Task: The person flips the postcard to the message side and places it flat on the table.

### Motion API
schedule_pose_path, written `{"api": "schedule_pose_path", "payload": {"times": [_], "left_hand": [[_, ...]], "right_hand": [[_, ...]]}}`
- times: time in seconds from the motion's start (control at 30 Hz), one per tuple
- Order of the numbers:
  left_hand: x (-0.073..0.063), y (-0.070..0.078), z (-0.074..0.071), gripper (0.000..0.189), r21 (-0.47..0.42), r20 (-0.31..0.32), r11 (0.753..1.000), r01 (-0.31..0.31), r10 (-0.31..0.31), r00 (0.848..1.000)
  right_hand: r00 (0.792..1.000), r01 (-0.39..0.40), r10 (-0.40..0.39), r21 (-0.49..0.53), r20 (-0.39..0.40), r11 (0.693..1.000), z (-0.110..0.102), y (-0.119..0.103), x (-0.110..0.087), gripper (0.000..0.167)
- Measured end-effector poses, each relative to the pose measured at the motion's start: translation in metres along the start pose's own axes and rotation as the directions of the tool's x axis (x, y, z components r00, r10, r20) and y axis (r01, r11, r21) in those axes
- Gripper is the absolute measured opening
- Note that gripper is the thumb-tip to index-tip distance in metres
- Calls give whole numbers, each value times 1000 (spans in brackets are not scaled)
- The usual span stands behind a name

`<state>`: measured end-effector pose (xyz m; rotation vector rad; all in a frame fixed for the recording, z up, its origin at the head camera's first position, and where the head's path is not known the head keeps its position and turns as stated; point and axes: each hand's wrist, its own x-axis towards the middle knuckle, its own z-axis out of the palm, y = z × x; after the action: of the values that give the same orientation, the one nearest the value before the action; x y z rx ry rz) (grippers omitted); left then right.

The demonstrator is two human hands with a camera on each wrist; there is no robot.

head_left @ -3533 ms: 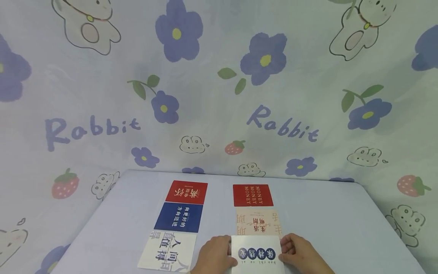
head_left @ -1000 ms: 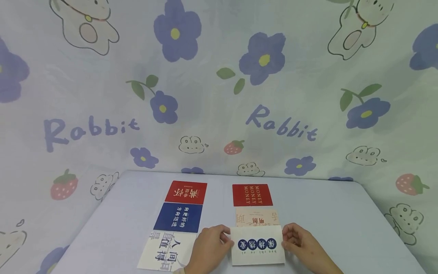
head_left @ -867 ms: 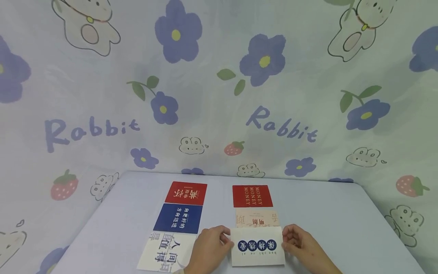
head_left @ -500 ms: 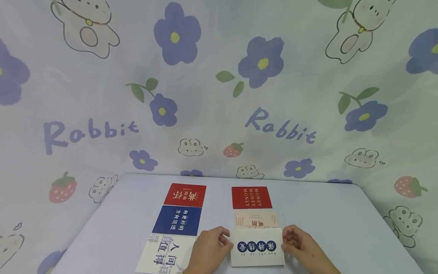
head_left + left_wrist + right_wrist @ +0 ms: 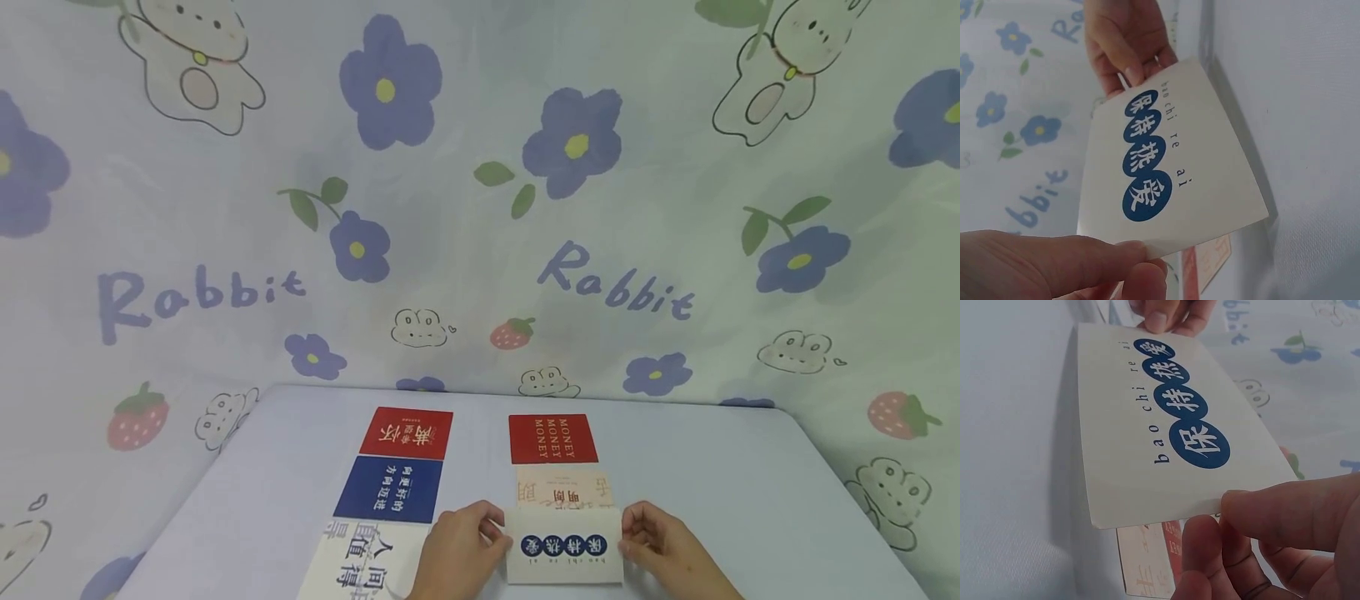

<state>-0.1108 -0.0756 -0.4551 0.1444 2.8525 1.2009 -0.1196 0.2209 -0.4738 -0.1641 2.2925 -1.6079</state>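
Observation:
A white card (image 5: pixel 565 562) with a row of blue discs bearing white characters is held tilted up over the front part of the table. My left hand (image 5: pixel 463 550) pinches its left edge, and in the left wrist view the thumb (image 5: pixel 1124 251) lies on the printed face. At the opposite edge my right hand (image 5: pixel 667 546) pinches it, its thumb (image 5: pixel 1250 506) on the front and curled fingers behind. In the head view the card overlaps the near part of a beige card (image 5: pixel 562 485) lying on the table.
Beyond the beige card lies a red MONEY card (image 5: pixel 553 438). A column on the left holds a red card (image 5: pixel 408 432), a blue card (image 5: pixel 390 488) and a white card with dark characters (image 5: pixel 337 558). A rabbit-and-flower patterned curtain (image 5: pixel 450 275) hangs behind the white table (image 5: pixel 720 483).
Since 3.5 s ago the white card has come up from a flatter pose to a steeper tilt, with both hands still on its sides. In the last second the hands have hardly moved.

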Motion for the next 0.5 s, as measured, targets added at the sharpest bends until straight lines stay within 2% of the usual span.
{"api": "schedule_pose_path", "payload": {"times": [0.5], "left_hand": [[-1, 1, 0, 12, -1, 2, 1000, -23, 23, 1000]], "right_hand": [[1000, -1, 1, -7, -1, 1000, -2, -4, -1, 15]]}}
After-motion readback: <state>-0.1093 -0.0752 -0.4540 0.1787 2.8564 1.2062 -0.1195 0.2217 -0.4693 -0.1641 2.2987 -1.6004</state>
